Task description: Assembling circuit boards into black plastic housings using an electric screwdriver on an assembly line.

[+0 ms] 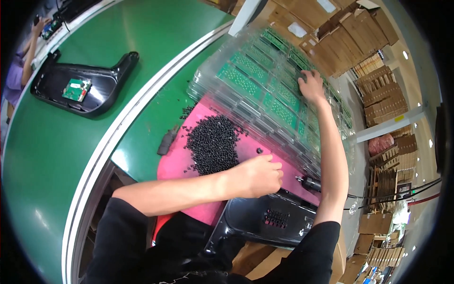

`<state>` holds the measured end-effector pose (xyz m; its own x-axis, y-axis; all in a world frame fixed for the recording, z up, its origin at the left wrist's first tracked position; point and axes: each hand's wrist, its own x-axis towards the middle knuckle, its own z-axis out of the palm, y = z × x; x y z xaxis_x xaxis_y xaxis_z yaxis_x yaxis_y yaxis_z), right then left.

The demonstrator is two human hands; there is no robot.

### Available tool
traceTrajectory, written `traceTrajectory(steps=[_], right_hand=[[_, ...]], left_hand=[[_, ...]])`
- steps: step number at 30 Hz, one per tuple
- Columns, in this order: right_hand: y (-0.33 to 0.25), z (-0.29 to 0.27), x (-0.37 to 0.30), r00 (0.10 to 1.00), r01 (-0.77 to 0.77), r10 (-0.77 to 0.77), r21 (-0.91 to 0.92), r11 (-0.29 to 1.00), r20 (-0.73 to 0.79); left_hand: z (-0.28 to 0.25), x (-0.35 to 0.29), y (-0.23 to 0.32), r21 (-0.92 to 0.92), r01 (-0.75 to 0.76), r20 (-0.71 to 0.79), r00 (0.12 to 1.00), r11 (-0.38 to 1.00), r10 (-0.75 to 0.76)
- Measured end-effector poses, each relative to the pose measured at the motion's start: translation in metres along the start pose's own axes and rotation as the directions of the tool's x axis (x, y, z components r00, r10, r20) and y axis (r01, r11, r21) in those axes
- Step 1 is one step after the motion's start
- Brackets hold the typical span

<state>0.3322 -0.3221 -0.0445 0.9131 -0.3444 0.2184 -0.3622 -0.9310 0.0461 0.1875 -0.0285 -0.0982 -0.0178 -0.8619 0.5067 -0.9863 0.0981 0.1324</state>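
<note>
My left hand (259, 176) is closed in a loose fist above the pink mat's near edge, beside a black plastic housing (246, 220). Whatever it may hold is hidden by its fingers. My right hand (312, 86) reaches out over stacked clear plastic trays (246, 110) of green circuit boards (243, 78). Its bent fingers are apart, at the boards in the top tray; no grasped piece can be made out. To the left of my left hand a heap of small black parts (213, 144) spreads on the pink mat (253, 146).
A black-handled screwdriver tool (309, 183) lies right of my left hand, with cables beyond. A dark grey connector-like piece (167, 140) rests left of the heap. Another black housing (101, 97) holding a board sits across the white rail (127, 106). Cardboard boxes (326, 49) stand behind; a co-worker's arm (30, 52) shows far left.
</note>
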Motion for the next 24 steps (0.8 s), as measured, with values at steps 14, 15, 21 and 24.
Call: traceTrajectory(steps=[14, 15, 21, 24], right_hand=[[-0.010, -0.083, -0.114, 0.643, 0.533, -0.341, 0.080, 0.843, -0.685], [-0.011, -0.096, -0.143, 0.669, 0.536, -0.300, 0.161, 0.829, -0.680], [-0.017, -0.118, -0.283, 0.825, 0.473, -0.167, 0.495, 0.729, -0.541], [-0.013, -0.111, -0.323, 0.875, 0.394, -0.080, 0.606, 0.691, -0.477]], left_hand=[[-0.025, 0.002, -0.013, -0.099, 0.035, 0.157, 0.987, 0.994, -0.019], [-0.029, 0.005, -0.013, -0.114, 0.032, 0.088, 0.996, 0.993, -0.022], [-0.049, 0.016, 0.005, 0.013, 0.095, -0.530, 0.845, 0.995, -0.074], [-0.047, 0.018, 0.016, -0.016, 0.038, -0.323, 0.945, 0.999, -0.041]])
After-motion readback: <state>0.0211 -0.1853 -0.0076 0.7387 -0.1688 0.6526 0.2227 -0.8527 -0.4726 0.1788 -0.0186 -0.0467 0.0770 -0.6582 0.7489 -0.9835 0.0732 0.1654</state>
